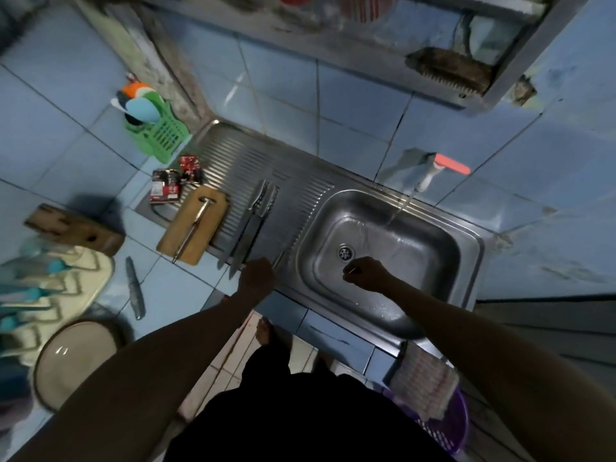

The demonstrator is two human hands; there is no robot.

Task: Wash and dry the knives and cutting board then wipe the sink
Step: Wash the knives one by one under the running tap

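Gripping something indistinct, the left hand (pixel 256 273) hides it.

Bare forearms (pixel 140 371), black garment (pixel 300 411) (sleeveless, seemingly)

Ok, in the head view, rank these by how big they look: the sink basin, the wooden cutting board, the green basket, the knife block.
Largest to smallest, as they appear:
1. sink basin
2. wooden cutting board
3. knife block and green basket: too alike to rank; the wide-angle lens also distorts things near the edge.
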